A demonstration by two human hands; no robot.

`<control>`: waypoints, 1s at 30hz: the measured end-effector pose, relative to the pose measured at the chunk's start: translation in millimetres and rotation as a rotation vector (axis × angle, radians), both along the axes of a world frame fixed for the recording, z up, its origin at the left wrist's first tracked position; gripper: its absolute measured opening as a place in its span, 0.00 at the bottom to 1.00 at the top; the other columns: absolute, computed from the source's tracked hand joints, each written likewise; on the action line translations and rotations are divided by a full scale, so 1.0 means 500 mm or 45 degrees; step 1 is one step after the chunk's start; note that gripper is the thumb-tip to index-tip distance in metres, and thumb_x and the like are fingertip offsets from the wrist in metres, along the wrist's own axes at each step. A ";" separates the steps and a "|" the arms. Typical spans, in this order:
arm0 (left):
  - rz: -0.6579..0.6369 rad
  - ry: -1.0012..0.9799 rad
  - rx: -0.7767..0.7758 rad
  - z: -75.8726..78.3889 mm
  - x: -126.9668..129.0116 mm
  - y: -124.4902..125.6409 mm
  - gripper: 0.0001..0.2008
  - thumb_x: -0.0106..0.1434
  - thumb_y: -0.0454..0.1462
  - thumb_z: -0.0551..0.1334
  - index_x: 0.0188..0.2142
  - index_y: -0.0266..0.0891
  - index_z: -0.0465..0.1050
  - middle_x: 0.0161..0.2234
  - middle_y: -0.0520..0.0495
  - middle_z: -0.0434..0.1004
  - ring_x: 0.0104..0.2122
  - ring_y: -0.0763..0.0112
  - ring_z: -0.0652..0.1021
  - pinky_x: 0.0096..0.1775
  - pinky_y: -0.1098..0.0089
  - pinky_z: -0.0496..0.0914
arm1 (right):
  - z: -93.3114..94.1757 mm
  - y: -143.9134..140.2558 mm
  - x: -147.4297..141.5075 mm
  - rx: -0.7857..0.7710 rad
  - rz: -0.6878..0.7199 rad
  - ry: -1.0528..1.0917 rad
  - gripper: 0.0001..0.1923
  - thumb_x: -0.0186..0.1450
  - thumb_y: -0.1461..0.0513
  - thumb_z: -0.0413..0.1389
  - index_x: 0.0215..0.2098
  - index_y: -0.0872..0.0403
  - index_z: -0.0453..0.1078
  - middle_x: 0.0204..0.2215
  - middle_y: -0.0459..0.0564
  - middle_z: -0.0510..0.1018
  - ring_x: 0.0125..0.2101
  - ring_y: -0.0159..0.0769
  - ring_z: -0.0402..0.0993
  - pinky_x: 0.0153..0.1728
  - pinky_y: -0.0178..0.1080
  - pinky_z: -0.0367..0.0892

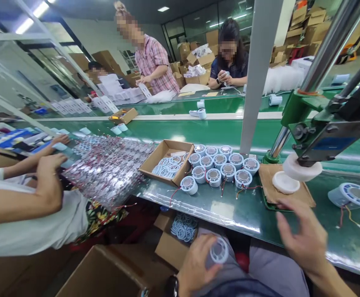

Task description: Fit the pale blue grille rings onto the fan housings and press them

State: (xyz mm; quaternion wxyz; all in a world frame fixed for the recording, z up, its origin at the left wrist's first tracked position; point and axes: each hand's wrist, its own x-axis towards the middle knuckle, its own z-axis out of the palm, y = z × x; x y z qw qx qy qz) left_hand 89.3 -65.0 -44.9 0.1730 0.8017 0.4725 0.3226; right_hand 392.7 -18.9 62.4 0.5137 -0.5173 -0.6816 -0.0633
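Low in front of my lap, my left hand (197, 262) is closed around a light-blue round housing (219, 251) with a slotted ring face. My right hand (305, 237) is open, fingers apart and slightly blurred, at the front edge of the press base. On that base lies a brown cardboard pad (268, 179) with a white round seat (285, 182). A white press head (302, 166) hangs just above the seat. To the right stands a similar light-blue housing (353, 194) with red and yellow wires.
Several finished-looking housings (220, 160) stand grouped left of the press. Beside them is a cardboard box of light-blue rings (167, 163), then a spread of wired parts (112, 165). An open carton (99, 272) is below. A co-worker's arm (22, 198) reaches in from the left; a metal post (260, 74) rises behind.
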 end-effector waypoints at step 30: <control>0.684 0.387 -0.350 0.370 -0.150 0.455 0.09 0.69 0.40 0.61 0.39 0.34 0.75 0.34 0.48 0.79 0.31 0.69 0.80 0.33 0.68 0.76 | -0.044 0.047 -0.097 -0.497 0.390 0.125 0.13 0.67 0.67 0.48 0.39 0.53 0.75 0.28 0.48 0.82 0.24 0.34 0.77 0.28 0.33 0.75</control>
